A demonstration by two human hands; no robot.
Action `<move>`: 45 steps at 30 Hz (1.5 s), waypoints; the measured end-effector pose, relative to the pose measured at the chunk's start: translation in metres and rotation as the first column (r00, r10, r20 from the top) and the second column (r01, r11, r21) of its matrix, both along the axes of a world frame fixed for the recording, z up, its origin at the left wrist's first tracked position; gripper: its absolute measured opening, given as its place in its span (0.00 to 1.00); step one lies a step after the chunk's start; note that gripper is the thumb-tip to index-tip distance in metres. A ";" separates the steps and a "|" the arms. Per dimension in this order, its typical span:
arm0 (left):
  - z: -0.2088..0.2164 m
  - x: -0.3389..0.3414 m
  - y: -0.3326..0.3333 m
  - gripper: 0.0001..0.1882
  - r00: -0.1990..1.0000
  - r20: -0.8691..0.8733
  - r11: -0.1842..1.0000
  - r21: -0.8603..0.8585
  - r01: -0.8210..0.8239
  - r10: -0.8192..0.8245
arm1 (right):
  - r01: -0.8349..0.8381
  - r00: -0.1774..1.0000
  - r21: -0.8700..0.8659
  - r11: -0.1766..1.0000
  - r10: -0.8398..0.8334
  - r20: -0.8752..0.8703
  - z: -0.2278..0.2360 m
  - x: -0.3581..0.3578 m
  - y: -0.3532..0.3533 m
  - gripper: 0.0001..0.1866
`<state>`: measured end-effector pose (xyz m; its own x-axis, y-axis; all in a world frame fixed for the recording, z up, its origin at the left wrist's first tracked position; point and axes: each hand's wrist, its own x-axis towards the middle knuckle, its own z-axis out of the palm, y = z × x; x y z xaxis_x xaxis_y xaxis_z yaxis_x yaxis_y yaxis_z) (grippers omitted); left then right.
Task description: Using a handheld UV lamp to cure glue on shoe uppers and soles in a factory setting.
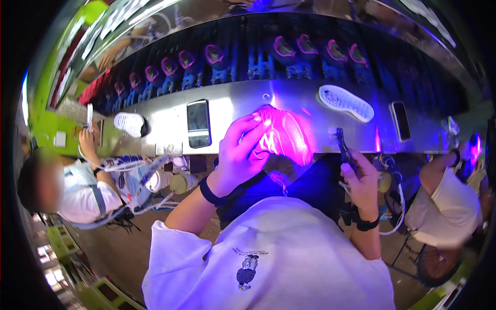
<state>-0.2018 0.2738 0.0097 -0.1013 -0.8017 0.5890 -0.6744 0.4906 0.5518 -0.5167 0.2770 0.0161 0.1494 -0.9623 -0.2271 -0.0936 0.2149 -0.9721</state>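
My left hand (235,150) is closed on a shoe upper (290,135) at the near edge of the metal bench, its fingers around the laced opening. Violet light makes the shoe glow bright pink, so its true colour cannot be told. To the right, my right hand (363,178) grips a small black brush (342,147), bristle end pointing up and away from me. The brush is apart from the shoe. A white shoe sole (346,103) lies on the bench beyond the brush.
Two phones, one (198,124) left and one (400,121) right, lie on the metal bench (243,93). Farther left is another white sole (129,124). Several shoes (214,54) line a dark conveyor behind. Co-workers sit at left (88,191) and right (449,206); white hoses hang beside me.
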 end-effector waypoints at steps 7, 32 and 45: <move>0.018 -0.014 -0.009 0.26 0.899 0.402 0.909 -0.287 0.303 -0.173 | -0.265 0.940 -0.349 0.899 0.160 -0.301 0.054 -0.030 0.000 0.20; -0.062 0.116 -0.292 0.31 0.886 0.317 0.757 0.466 -0.457 0.339 | 0.047 0.997 0.091 0.995 -0.041 -0.066 -0.058 -0.024 -0.019 0.23; -0.074 0.037 -0.346 0.46 0.786 0.610 0.857 0.352 -0.377 0.096 | 0.134 0.985 0.081 0.988 -0.124 -0.116 -0.089 -0.029 -0.035 0.24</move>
<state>-0.1652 -0.0726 -0.0646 -0.0654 -0.9951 0.0743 -0.9854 0.0761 0.1526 -0.5453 0.2416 -0.0725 -0.0053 -0.9474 -0.3202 -0.1653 0.3166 -0.9341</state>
